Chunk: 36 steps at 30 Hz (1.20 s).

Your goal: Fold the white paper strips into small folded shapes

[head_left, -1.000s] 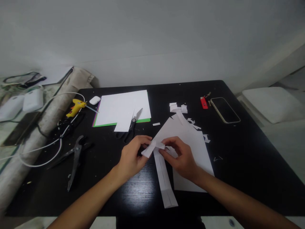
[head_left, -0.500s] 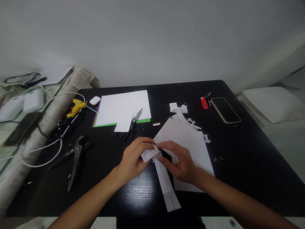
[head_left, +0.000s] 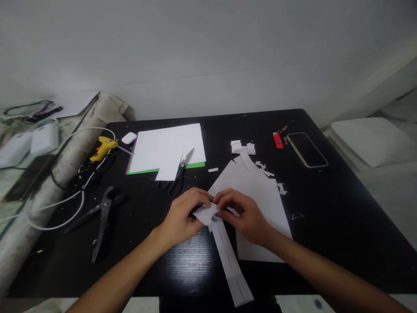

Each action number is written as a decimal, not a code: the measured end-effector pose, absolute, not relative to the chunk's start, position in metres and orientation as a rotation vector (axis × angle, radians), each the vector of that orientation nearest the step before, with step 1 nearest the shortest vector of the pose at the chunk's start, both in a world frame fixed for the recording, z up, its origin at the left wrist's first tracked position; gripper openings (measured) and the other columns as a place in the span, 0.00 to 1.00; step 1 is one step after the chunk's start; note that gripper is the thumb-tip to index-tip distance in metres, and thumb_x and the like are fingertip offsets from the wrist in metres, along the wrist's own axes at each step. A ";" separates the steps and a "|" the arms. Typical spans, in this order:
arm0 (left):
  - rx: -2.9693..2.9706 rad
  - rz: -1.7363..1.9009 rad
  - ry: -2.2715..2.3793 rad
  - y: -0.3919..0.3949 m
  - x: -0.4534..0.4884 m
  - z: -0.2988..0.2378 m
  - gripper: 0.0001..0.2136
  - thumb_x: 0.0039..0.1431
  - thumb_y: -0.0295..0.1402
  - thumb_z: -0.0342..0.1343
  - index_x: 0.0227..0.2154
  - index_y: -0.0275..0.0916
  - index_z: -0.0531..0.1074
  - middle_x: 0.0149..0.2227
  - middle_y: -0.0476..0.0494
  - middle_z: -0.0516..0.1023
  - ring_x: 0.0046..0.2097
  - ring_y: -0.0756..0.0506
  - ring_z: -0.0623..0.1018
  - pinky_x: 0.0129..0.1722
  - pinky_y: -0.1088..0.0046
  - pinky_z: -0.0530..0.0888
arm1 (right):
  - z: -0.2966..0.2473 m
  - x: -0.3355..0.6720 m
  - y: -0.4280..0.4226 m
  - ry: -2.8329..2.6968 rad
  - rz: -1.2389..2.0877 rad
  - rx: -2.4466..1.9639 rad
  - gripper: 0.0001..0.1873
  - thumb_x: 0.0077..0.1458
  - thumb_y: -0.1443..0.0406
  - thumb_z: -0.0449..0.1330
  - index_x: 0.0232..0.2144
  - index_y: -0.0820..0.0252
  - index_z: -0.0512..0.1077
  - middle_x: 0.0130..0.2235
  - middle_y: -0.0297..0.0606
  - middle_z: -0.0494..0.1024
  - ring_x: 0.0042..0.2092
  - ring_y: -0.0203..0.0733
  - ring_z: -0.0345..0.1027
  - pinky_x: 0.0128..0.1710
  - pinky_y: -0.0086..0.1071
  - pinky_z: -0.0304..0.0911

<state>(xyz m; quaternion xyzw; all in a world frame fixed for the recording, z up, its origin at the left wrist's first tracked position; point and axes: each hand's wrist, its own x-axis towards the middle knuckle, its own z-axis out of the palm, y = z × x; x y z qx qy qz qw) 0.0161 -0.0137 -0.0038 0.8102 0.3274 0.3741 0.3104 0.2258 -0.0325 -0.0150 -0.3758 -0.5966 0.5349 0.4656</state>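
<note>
Both hands are pinching a folded white paper piece [head_left: 228, 256], whose long creased strip hangs down toward the table's front edge. My left hand [head_left: 186, 215] grips the flap at its upper end, fingers on top and thumb below. On the other side, my right hand [head_left: 243, 215] closes thumb and fingertips on the same upper end. The fingertips partly hide the folds there. Behind my right hand lies a large white sheet [head_left: 260, 195] with a cut, pointed top edge. Small paper scraps [head_left: 282, 188] lie along its right side.
Scissors [head_left: 184, 167] rest on a stack of paper [head_left: 169, 145]. To the left are a yellow glue gun [head_left: 103, 148], a white cable [head_left: 83, 204] and pliers [head_left: 104, 208]. A red lighter [head_left: 278, 140] and a phone [head_left: 306, 150] lie at right. Folded paper [head_left: 243, 148] sits beyond the sheet.
My right fingers have curled in closer on the paper's upper end. The strip's lower end has swung slightly right and toward me. The other things have stayed in place.
</note>
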 end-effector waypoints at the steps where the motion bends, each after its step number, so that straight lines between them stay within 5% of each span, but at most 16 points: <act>1: 2.089 0.965 0.867 -0.014 0.016 -0.003 0.06 0.59 0.26 0.60 0.37 0.40 0.72 0.40 0.40 0.78 0.41 0.44 0.79 0.40 0.66 0.76 | -0.014 0.226 -0.032 -1.436 1.352 -0.916 0.04 0.57 0.63 0.68 0.34 0.56 0.76 0.42 0.40 0.79 0.44 0.44 0.77 0.45 0.38 0.74; 11: 1.427 0.842 0.794 -0.012 0.014 0.007 0.10 0.58 0.33 0.63 0.32 0.39 0.66 0.36 0.44 0.74 0.34 0.48 0.75 0.32 0.73 0.74 | -0.014 0.227 -0.028 -1.211 1.614 -0.981 0.11 0.52 0.58 0.72 0.33 0.57 0.76 0.36 0.37 0.82 0.38 0.42 0.77 0.40 0.37 0.75; 22: 1.353 1.028 0.937 -0.011 0.021 0.001 0.09 0.59 0.36 0.65 0.30 0.39 0.73 0.24 0.51 0.78 0.25 0.50 0.78 0.24 0.76 0.75 | -0.013 0.228 -0.026 -1.152 1.642 -1.010 0.13 0.50 0.57 0.73 0.30 0.57 0.75 0.31 0.32 0.79 0.33 0.39 0.76 0.37 0.35 0.76; 36: 1.481 1.094 1.000 -0.014 0.020 -0.005 0.04 0.58 0.28 0.65 0.32 0.38 0.75 0.31 0.48 0.79 0.30 0.51 0.77 0.29 0.77 0.74 | -0.010 0.228 -0.025 -1.084 1.715 -1.003 0.13 0.53 0.59 0.72 0.39 0.55 0.77 0.35 0.33 0.81 0.36 0.39 0.77 0.39 0.33 0.74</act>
